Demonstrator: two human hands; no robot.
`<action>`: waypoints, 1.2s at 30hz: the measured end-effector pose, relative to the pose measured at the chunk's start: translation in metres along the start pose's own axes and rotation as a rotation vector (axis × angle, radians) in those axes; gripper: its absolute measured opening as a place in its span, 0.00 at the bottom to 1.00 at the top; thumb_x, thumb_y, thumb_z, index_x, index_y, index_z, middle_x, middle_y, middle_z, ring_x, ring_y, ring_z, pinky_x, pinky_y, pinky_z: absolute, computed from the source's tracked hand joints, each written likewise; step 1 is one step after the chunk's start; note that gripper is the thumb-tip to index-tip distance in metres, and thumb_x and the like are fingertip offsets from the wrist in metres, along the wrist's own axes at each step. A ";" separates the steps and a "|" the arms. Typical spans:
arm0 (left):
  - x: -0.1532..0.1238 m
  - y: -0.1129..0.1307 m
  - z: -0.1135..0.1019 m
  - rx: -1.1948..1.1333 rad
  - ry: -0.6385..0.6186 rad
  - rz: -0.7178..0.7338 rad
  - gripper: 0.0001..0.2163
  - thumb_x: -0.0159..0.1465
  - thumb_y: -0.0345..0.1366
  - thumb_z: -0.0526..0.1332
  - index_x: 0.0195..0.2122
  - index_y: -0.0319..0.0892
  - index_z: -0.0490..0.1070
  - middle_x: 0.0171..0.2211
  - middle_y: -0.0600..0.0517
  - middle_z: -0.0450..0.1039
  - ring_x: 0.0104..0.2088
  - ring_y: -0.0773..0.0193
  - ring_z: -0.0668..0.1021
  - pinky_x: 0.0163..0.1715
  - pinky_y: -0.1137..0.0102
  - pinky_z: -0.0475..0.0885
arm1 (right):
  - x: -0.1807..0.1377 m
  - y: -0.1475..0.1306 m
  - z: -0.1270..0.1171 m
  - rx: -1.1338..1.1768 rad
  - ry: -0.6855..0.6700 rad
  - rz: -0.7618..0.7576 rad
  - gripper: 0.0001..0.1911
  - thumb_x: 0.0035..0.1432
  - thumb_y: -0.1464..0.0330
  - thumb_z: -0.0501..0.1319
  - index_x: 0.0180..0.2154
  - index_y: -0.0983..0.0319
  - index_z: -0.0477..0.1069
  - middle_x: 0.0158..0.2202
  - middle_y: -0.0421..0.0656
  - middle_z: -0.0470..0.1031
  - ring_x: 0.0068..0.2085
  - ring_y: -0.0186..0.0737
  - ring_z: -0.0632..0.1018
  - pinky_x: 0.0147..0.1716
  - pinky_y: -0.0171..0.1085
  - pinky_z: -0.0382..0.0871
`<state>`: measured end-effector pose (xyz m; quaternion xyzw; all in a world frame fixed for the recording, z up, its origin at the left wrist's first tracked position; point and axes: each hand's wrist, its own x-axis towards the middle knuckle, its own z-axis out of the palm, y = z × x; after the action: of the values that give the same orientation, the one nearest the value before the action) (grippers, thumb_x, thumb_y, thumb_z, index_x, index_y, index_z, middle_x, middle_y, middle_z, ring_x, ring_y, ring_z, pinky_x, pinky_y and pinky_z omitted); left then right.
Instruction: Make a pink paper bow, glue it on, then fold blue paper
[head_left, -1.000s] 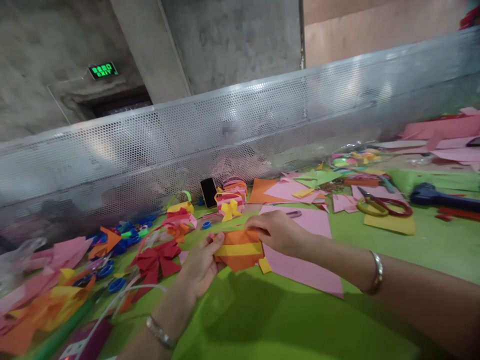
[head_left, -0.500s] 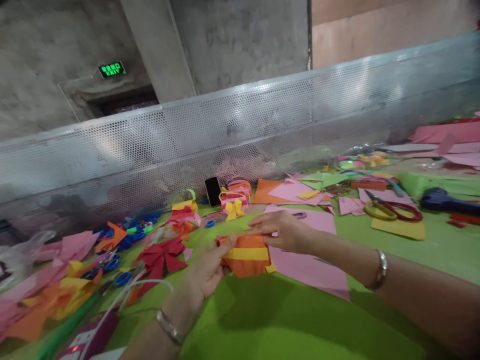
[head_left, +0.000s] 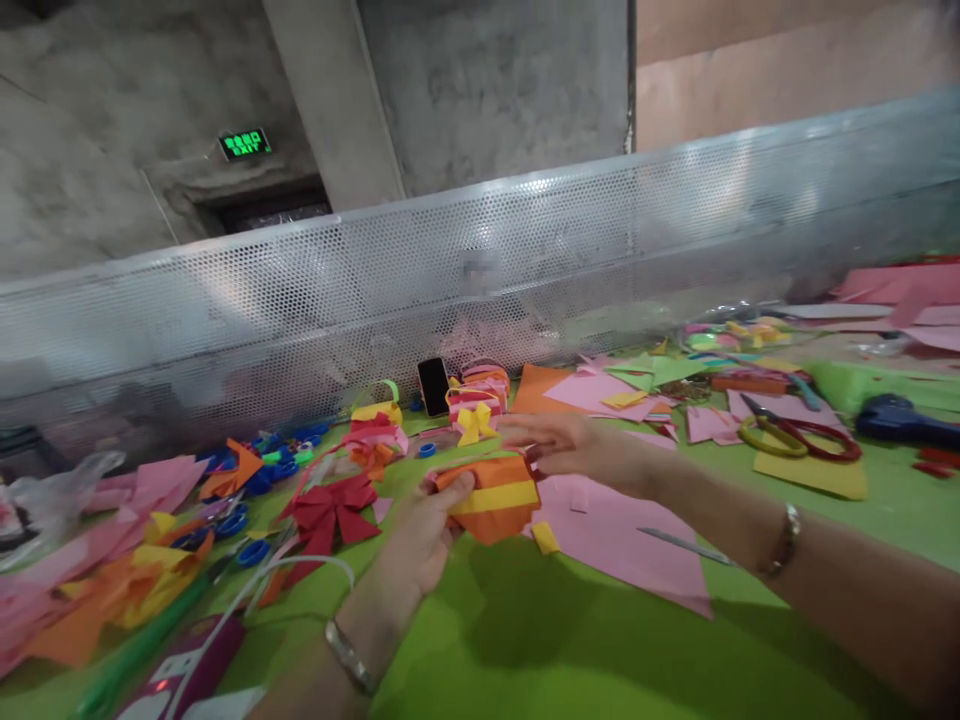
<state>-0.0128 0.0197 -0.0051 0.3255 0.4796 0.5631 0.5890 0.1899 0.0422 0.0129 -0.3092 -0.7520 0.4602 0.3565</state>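
My left hand (head_left: 424, 530) grips the left end of a folded orange paper piece with a yellow band (head_left: 495, 497), thumb on top. My right hand (head_left: 566, 445) hovers just above and behind the piece's right end, fingers stretched toward the left; whether its fingertips touch the paper is unclear. Both are held low over a green table cover (head_left: 570, 640). A pink paper sheet (head_left: 622, 540) lies under my right forearm, with a small yellow scrap (head_left: 545, 537) beside it. A red paper bow (head_left: 328, 507) lies left of my left hand.
A perforated metal screen (head_left: 480, 280) runs along the table's far side. A black phone (head_left: 433, 386) leans against it, next to striped paper baskets (head_left: 476, 395). Scissors (head_left: 795, 435) and a blue glue gun (head_left: 904, 420) lie at right. Paper scraps and blue rings clutter the left.
My right hand has lifted off the orange piece and drawn slightly back and right. The left hand keeps its grip. The camera view has shifted a little, so everything sits further right.
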 end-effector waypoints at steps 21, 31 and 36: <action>-0.008 0.004 0.008 0.029 -0.048 -0.044 0.03 0.57 0.26 0.62 0.33 0.37 0.73 0.31 0.48 0.78 0.28 0.64 0.80 0.28 0.70 0.77 | 0.002 0.008 0.023 0.147 0.285 0.284 0.16 0.44 0.66 0.67 0.15 0.62 0.62 0.16 0.33 0.56 0.20 0.27 0.57 0.19 0.32 0.50; -0.005 0.003 0.007 -0.074 0.005 -0.030 0.05 0.58 0.22 0.60 0.29 0.37 0.73 0.28 0.50 0.77 0.26 0.67 0.78 0.27 0.73 0.76 | 0.000 0.008 0.025 0.339 0.262 0.394 0.08 0.42 0.68 0.67 0.24 0.62 0.68 0.23 0.39 0.69 0.24 0.29 0.67 0.22 0.31 0.61; -0.004 0.005 0.006 -0.058 -0.026 -0.036 0.05 0.57 0.22 0.60 0.30 0.37 0.74 0.30 0.49 0.78 0.28 0.66 0.79 0.29 0.72 0.77 | 0.001 0.007 0.022 0.303 0.271 0.353 0.08 0.41 0.68 0.66 0.20 0.63 0.68 0.18 0.35 0.64 0.21 0.27 0.63 0.21 0.31 0.56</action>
<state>-0.0087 0.0172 0.0024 0.3068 0.4610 0.5619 0.6145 0.1725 0.0358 -0.0005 -0.4373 -0.5543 0.5770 0.4105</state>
